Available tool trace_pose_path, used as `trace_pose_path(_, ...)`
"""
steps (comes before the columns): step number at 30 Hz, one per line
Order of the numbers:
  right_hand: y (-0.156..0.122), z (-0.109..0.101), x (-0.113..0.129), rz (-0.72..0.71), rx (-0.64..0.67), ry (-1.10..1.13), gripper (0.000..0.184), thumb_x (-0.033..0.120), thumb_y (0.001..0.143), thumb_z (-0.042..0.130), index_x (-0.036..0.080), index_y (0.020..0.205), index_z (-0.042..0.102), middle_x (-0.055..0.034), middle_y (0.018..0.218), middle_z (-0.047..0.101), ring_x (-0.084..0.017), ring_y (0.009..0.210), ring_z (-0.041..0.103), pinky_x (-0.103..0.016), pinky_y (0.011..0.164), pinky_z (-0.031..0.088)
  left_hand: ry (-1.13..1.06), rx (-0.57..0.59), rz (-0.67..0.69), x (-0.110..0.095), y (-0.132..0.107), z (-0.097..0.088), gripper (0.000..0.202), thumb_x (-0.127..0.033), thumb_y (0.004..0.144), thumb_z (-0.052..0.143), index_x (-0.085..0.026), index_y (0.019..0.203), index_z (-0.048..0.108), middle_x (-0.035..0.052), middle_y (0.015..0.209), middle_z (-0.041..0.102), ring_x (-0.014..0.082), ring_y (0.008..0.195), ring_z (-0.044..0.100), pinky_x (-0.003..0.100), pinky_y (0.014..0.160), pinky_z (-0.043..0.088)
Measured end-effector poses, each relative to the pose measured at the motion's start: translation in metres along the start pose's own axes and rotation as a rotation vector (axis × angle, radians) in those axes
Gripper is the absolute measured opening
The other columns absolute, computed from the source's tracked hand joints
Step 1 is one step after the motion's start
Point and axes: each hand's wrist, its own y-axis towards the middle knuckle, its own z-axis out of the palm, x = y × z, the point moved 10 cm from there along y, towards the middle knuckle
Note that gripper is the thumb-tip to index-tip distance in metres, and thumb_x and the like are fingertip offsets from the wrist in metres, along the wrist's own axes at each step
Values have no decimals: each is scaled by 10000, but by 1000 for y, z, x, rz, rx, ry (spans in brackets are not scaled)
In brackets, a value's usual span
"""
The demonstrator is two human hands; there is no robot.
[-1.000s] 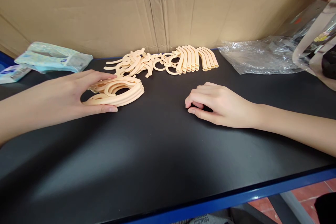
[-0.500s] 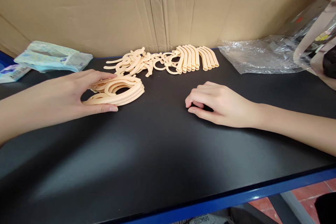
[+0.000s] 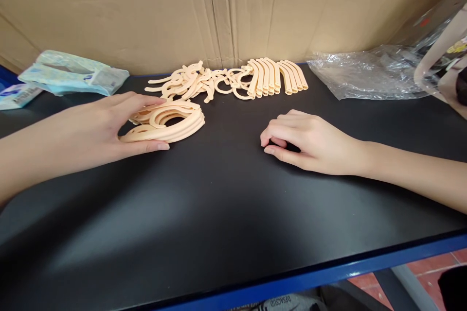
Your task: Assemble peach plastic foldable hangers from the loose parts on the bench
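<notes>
My left hand [image 3: 97, 124] is wrapped around a stack of folded cream plastic hangers [image 3: 182, 129], with the thumb along the near side and the fingers over the far side. The stack rests on the black table, its left end hidden by the palm. To the right, my right hand [image 3: 310, 143] lies on the tabletop with its fingers loosely curled in, and nothing shows in it. Behind the stack is a jumbled pile of curved cream hanger parts and hooks [image 3: 188, 85]. Beside that pile, several curved hanger arms [image 3: 264, 77] lie side by side in a row.
A light blue tissue pack [image 3: 73, 75] lies at the back left, with another pack [image 3: 18, 95] beside it. Crumpled clear plastic [image 3: 368, 75] spreads at the back right beside a pale curved frame [image 3: 428, 63]. Cardboard [image 3: 146, 14] stands behind the black table [image 3: 219, 218], which has a blue edge.
The whole view has shifted slightly, so everything appears a little higher and farther right. Both hands keep their poses, and the left still holds the hanger stack.
</notes>
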Motion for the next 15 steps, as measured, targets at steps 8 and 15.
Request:
trace_pose_path(8, 0, 0, -2, 19, 20, 6, 115, 214, 1021, 504, 194, 940, 584, 28, 757, 594, -119, 676, 509, -286, 756, 395, -33, 25, 11, -1, -1, 5, 1083, -924, 637, 418, -251, 1483, 460, 60, 1420, 578, 355, 1209, 605, 439, 1031, 473)
trace_pose_path(15, 1, 1, -2, 14, 16, 8, 113, 209, 1020, 505, 187, 946, 588, 30, 757, 585, -113, 675, 501, -283, 761, 394, -37, 39, -2, -3, -1, 6, 1044, -885, 640, 438, -271, 1485, 448, 42, 1433, 567, 350, 1227, 600, 435, 1036, 474)
